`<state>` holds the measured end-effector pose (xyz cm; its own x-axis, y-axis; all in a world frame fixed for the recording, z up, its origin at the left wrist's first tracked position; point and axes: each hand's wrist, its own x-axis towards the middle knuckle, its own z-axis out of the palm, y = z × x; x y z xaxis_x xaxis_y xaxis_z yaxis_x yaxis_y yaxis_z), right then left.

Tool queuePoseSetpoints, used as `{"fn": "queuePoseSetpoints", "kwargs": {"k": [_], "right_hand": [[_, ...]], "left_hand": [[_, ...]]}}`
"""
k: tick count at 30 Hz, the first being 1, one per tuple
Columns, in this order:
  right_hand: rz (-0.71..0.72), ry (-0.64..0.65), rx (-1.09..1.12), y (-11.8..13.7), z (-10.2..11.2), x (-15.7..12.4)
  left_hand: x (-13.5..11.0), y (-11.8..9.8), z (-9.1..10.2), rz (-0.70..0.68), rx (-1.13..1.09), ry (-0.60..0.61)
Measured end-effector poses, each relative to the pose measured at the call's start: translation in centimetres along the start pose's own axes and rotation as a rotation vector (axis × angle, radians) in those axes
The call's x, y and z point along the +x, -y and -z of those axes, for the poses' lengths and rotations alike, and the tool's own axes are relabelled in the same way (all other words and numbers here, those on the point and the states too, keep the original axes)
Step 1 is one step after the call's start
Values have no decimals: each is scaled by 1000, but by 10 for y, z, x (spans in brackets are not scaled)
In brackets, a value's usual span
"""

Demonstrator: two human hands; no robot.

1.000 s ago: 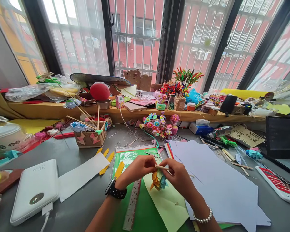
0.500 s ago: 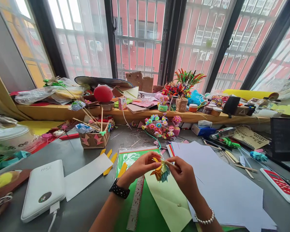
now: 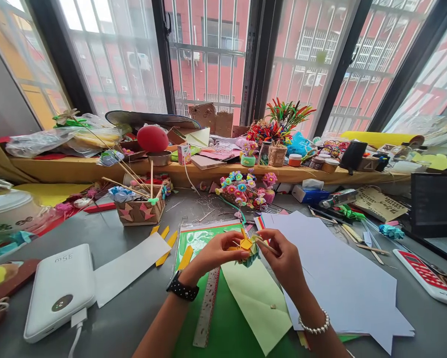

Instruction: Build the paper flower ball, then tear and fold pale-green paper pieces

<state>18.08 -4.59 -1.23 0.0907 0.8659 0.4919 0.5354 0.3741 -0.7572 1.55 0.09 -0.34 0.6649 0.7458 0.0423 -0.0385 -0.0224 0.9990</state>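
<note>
Two hands pinch a spiky folded-paper flower [image 3: 247, 247] above the pale green sheet [image 3: 256, 298]: left hand [image 3: 218, 253] grips its yellow petals, right hand [image 3: 283, 256] its thin wooden stick [image 3: 264, 243]. Smooth white paper [image 3: 338, 278] lies right.

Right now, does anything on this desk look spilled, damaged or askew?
Nothing spilled or damaged. Left hand and right hand pinch a paper flower; yellow strips lie scattered at odd angles left of the ruler.
</note>
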Motion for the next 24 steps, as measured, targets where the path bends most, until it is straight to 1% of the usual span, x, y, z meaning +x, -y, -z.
{"fn": "queuePoseSetpoints", "kwargs": {"k": [3,7,11,17,20,24], "right_hand": [[-1,49,21,2,2,2],[-8,78,42,2,4,2],[-18,114,64,4,8,3],[-10,144,77,8,12,3],[-10,152,74,5,11,3],[-2,178,75,3,10,3]], "left_hand": [[-3,-3,2,-18,97,-17],[-4,-8,2,-42,250,-66],[-5,-10,2,-64,341,-122],[-8,-12,1,-59,275,-68],[-9,-13,1,-55,266,-69],[-9,-12,3,-53,320,-92]]}}
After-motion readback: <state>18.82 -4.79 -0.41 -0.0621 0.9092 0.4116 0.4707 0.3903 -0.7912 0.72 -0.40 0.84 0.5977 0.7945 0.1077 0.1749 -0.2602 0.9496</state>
